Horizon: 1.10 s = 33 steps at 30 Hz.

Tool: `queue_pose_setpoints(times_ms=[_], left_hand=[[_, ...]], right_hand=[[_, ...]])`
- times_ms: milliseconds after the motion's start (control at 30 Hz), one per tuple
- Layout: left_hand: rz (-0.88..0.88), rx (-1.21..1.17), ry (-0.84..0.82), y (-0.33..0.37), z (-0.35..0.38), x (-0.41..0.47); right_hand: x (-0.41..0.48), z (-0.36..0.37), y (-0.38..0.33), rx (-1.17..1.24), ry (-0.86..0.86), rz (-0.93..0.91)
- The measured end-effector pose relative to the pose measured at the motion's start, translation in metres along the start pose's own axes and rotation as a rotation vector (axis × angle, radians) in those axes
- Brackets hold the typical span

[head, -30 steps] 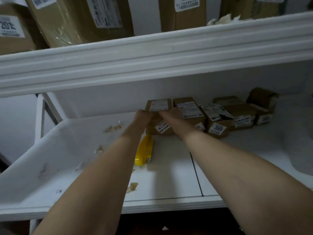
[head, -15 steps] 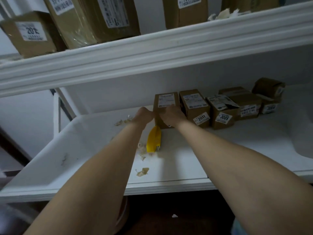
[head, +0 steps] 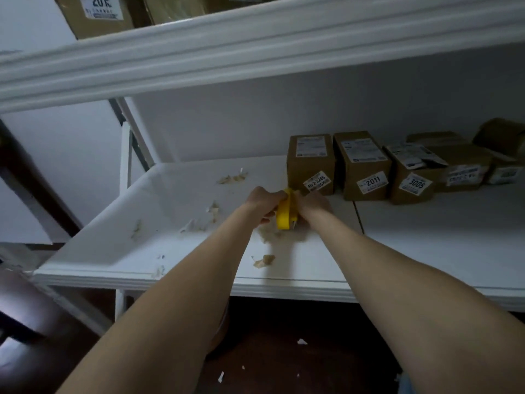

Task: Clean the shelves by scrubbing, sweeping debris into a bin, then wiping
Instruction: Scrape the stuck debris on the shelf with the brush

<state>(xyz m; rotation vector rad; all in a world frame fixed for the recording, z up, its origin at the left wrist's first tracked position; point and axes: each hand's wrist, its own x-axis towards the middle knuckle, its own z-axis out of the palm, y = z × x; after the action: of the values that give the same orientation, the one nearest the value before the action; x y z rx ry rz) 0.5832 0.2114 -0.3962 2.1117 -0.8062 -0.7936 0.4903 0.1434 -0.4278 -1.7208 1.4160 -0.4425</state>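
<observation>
Shelf (head: 119,245) middle: scraper (head: 283,220) just beside boxes (head: 366,166)

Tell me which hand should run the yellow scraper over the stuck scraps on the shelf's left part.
Left, probably. Both the left hand and the right hand hold the yellow scraper, but the scraps lie on the left hand's side; the right hand would have to cross over.

Setting: stockroom or parcel store. Evidence: two-tier white moulded-edge shelving (head: 255,49). Row of small brown cardboard boxes (head: 366,166) begins just beyond the right hand (head: 314,206) and runs rightward, each with white printed stock labels (head: 372,182) (46-2-3205, 2011, 3005). Larger taped brown cartons (head: 93,15), also number-labelled, on the tier well above the left hand (head: 264,200).
</observation>
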Motion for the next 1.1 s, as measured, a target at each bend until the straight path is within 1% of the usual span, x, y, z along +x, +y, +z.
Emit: queue_pose_setpoints(times_ms=[133, 200, 300, 367, 433, 500, 600, 700, 767, 867, 1100], left_hand=[[0.017, 0.097, -0.002, 0.005, -0.009, 0.016], [0.010, 0.153, -0.010, 0.009, -0.016, 0.013], [-0.002, 0.137, -0.040, 0.008, -0.033, 0.006], [-0.033, 0.075, -0.079, 0.001, -0.043, 0.007], [-0.039, 0.023, -0.068, -0.009, -0.048, 0.011], [-0.014, -0.038, 0.000, -0.013, -0.051, 0.008], [0.045, -0.194, 0.154, -0.016, -0.056, 0.005], [0.090, -0.243, 0.237, -0.017, -0.066, 0.006], [0.072, -0.268, 0.293, -0.020, -0.075, 0.009], [0.051, -0.250, 0.400, -0.024, -0.094, 0.009], [-0.069, -0.133, 0.470, -0.054, -0.145, 0.010]], right_hand=[[0.011, 0.012, -0.007, 0.027, -0.049, 0.002], [0.011, 0.017, -0.016, 0.089, -0.090, -0.019], [0.003, 0.023, -0.031, 0.118, -0.122, -0.052], [-0.003, 0.028, -0.039, 0.139, -0.134, -0.048], [-0.007, 0.030, -0.045, 0.159, -0.112, -0.048], [-0.008, 0.032, -0.048, 0.124, -0.080, -0.081], [-0.009, 0.036, -0.052, 0.163, -0.070, -0.117], [-0.008, 0.046, -0.060, 0.154, -0.090, -0.130], [-0.006, 0.055, -0.067, 0.160, -0.098, -0.149], [-0.005, 0.071, -0.080, 0.206, -0.128, -0.160], [-0.022, 0.120, -0.118, 0.219, -0.266, -0.196]])
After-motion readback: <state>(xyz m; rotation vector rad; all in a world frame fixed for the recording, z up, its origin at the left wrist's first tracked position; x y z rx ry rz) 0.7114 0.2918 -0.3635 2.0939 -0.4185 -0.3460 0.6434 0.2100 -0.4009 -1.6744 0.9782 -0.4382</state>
